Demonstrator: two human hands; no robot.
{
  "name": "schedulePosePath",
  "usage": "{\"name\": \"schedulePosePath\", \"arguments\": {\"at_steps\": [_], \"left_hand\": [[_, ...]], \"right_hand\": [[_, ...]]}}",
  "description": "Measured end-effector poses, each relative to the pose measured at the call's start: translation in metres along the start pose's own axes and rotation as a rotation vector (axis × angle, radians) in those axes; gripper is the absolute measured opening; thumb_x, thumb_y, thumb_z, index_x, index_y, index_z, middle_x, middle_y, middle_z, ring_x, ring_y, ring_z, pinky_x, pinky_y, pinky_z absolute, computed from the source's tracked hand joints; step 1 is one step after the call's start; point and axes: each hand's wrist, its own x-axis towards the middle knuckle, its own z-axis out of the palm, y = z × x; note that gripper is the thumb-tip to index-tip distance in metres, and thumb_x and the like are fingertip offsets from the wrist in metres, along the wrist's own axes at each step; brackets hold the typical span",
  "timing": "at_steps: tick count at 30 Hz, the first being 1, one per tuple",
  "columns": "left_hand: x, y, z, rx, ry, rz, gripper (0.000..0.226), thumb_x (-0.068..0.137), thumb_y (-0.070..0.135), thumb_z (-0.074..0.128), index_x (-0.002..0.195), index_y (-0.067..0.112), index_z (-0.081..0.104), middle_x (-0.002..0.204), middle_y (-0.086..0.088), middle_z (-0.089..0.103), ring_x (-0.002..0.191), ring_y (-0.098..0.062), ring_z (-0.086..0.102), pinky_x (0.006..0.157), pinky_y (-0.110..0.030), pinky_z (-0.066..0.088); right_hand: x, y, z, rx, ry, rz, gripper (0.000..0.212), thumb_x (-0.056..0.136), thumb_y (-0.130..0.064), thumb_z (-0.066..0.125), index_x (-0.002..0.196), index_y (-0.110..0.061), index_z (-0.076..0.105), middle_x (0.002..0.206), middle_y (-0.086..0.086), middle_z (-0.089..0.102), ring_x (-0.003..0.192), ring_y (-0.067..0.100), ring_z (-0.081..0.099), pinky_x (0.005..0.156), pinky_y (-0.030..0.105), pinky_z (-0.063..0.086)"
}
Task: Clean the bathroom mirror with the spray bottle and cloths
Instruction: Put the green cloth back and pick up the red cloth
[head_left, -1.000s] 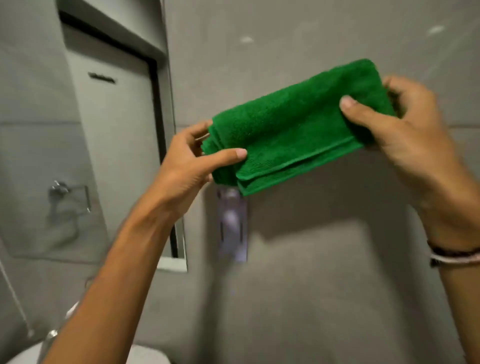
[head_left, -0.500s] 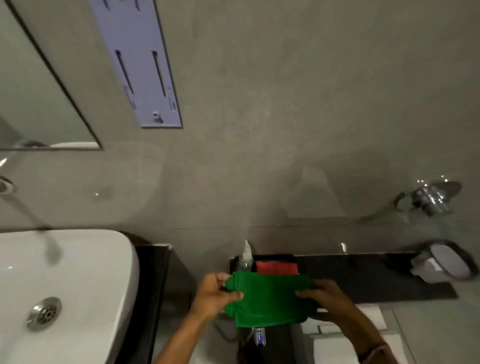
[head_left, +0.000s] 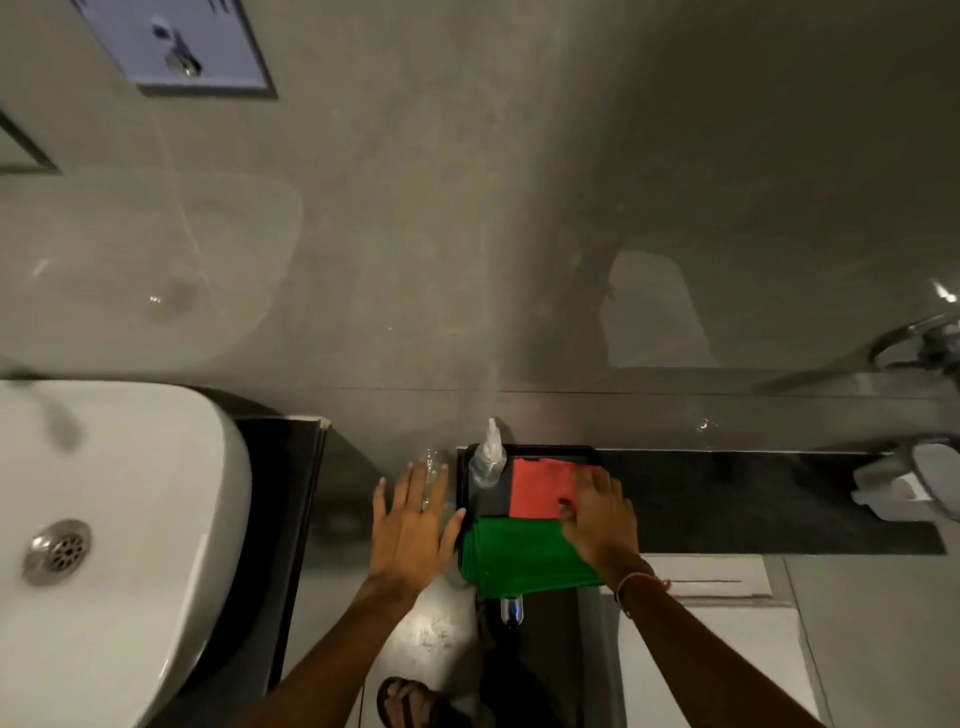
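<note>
A folded green cloth (head_left: 519, 558) lies on the near part of a black tray (head_left: 493, 499) on the dark ledge. Behind it on the tray lies a folded red cloth (head_left: 537, 486), and a clear spray bottle (head_left: 488, 457) stands at the tray's back left corner. My right hand (head_left: 597, 514) rests flat across the right edges of both cloths, fingers on the red one. My left hand (head_left: 413, 519) hovers with fingers spread, left of the tray, holding nothing. A corner of the mirror (head_left: 21, 148) shows at the far left.
A white sink (head_left: 114, 519) with a metal drain (head_left: 57, 551) fills the lower left. A dark stone ledge (head_left: 753, 499) runs right from the tray. A chrome fitting (head_left: 914, 338) and a holder (head_left: 930, 478) sit at the right. My sandalled foot (head_left: 410, 701) stands below.
The green cloth went from both hands, held up at the wall, down onto the tray. My left hand let go and moved left; my right hand now lies on the cloths.
</note>
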Motion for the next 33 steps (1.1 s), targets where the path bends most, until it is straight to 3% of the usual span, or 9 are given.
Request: {"name": "schedulePosePath", "arguments": {"at_steps": [2,9,14,18,23,25,27,30,33], "left_hand": [[0.004,-0.01,0.009,0.095,-0.027,0.039,0.073,0.099,0.061,0.029,0.161,0.024,0.018,0.17,-0.014,0.013,0.158,-0.032,0.018,0.124,-0.061,0.009],[0.019,-0.031,0.036,0.154,0.013,0.055,0.083,0.094,0.069,0.03,0.161,0.023,0.019,0.17,-0.017,0.012,0.157,-0.033,0.018,0.121,-0.069,0.014],[0.016,-0.031,0.043,0.158,-0.017,0.027,0.084,0.094,0.071,0.023,0.162,0.025,0.008,0.171,-0.015,0.001,0.159,-0.031,0.008,0.123,-0.069,0.005],[0.012,-0.021,0.028,0.152,0.078,0.053,0.082,0.095,0.069,0.03,0.161,0.023,0.018,0.17,-0.017,0.014,0.157,-0.031,0.02,0.121,-0.069,0.015],[0.012,-0.027,-0.018,0.177,0.25,0.092,0.077,0.096,0.066,0.033,0.157,0.018,0.033,0.165,-0.018,0.031,0.152,-0.032,0.035,0.117,-0.068,0.03],[0.013,-0.027,-0.04,0.161,0.323,0.138,0.074,0.098,0.064,0.033,0.155,0.017,0.038,0.163,-0.016,0.036,0.15,-0.031,0.039,0.117,-0.065,0.033],[0.012,-0.026,-0.066,0.102,0.404,0.184,0.07,0.1,0.061,0.032,0.151,0.016,0.044,0.161,-0.015,0.04,0.148,-0.03,0.043,0.118,-0.06,0.035],[0.011,-0.014,-0.112,-0.117,0.485,0.298,0.063,0.103,0.053,0.034,0.151,0.014,0.044,0.163,-0.012,0.038,0.149,-0.026,0.042,0.12,-0.054,0.036],[0.003,0.008,-0.161,-0.536,0.497,0.425,0.056,0.105,0.042,0.038,0.156,0.02,0.034,0.169,-0.002,0.026,0.155,-0.013,0.027,0.126,-0.035,0.027]], "right_hand": [[0.015,-0.005,0.008,-0.056,-0.049,-0.05,0.068,0.095,-0.035,0.065,0.155,-0.016,0.038,0.158,0.013,0.043,0.148,0.034,0.042,0.119,0.051,0.043],[0.051,-0.018,0.035,-0.311,-0.08,-0.066,0.086,0.081,-0.051,0.076,0.152,-0.016,0.04,0.148,0.017,0.046,0.139,0.042,0.045,0.106,0.058,0.051],[0.054,-0.024,0.048,-0.443,-0.009,-0.166,0.069,0.087,-0.044,0.073,0.145,-0.013,0.051,0.144,0.017,0.056,0.132,0.041,0.055,0.105,0.053,0.052],[0.05,-0.022,0.047,-0.395,0.028,-0.214,0.051,0.094,-0.03,0.067,0.143,-0.018,0.056,0.141,0.011,0.063,0.13,0.037,0.061,0.104,0.048,0.053],[0.032,-0.006,0.017,0.084,0.098,-0.09,0.052,0.09,-0.027,0.074,0.139,-0.017,0.062,0.135,0.012,0.069,0.123,0.037,0.067,0.095,0.045,0.055],[0.016,0.006,0.003,0.407,0.177,-0.048,0.039,0.081,-0.021,0.084,0.118,-0.013,0.074,0.114,0.014,0.079,0.101,0.03,0.076,0.081,0.032,0.056],[-0.007,0.013,-0.015,0.679,0.253,-0.067,0.027,0.078,-0.011,0.087,0.1,-0.018,0.073,0.096,0.012,0.083,0.081,0.006,0.076,0.072,0.011,0.053],[-0.041,0.004,-0.057,0.952,0.312,-0.21,0.032,0.083,0.005,0.081,0.093,-0.025,0.076,0.082,-0.004,0.083,0.082,0.002,0.078,0.076,0.016,0.059],[-0.073,-0.037,-0.121,1.118,0.319,-0.413,0.037,0.079,-0.006,0.077,0.097,-0.038,0.082,0.092,-0.018,0.085,0.087,-0.006,0.077,0.078,0.011,0.059]]}}
